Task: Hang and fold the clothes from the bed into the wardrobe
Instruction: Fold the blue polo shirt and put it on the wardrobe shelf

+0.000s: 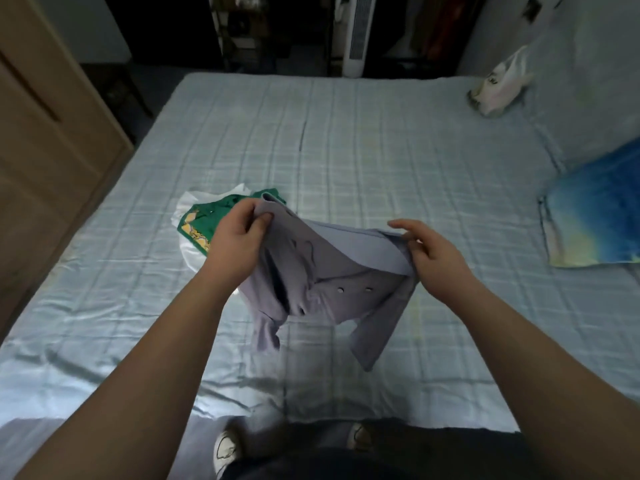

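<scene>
Left hand [239, 233] and right hand [427, 251] each pinch the collar edge of the lilac shirt [322, 285], lifted clear above the bed [381, 161], apparently to straighten it for hanging. Green garment [207, 220] lies behind the shirt.

Hidden, cropped and blurred parts

The lilac shirt [332, 282] and left hand [235, 233] cover most of the green garment [204, 216] and the white one [188, 202] beneath; the blue pillow [595, 216] runs off the right edge; the far dark shelves [242, 26] are too dim to read
</scene>
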The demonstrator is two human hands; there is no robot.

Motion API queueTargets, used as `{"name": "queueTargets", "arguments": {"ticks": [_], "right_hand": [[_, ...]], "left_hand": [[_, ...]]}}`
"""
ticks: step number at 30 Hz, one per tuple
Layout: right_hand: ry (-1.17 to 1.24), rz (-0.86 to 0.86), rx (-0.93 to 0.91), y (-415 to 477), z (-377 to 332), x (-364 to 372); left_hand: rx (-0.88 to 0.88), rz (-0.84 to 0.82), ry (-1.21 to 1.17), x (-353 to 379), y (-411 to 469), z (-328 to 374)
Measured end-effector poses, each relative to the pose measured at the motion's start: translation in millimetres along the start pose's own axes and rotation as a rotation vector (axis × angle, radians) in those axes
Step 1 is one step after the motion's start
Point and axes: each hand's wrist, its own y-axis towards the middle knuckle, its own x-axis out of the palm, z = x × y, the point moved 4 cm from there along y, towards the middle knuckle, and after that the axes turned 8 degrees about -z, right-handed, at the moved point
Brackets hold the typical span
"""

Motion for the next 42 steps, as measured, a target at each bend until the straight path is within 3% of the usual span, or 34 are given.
{"name": "queueTargets", "arguments": {"ticks": [6, 16, 23, 34, 39, 42], "right_hand": [[-0.043, 0.034, -0.006, -21, 40, -57], [0.402, 0.146, -0.059, -59, -7, -111], [-0.053, -0.109, -0.144, -92, -72, -106], [0.025, 0.325, -0.092, -128, -99, -94], [-0.025, 0.553, -0.035, -131, -99, -72], [-0.135, 0.528, -0.048, -132, -99, -58]], "left_hand": [[0.086, -0.045, 0.026, 52, 12, 68], [0.283, -0.086, 0.004, 13, 26, 172], [0.344, -0.11, -0.06, -32, 8, 208], [0.417, -0.258, 0.066, -60, -35, 191], [0.396, -0.297, 0.39, -62, -43, 174], [0.334, -0.394, 0.566, -59, -47, 154]]}}
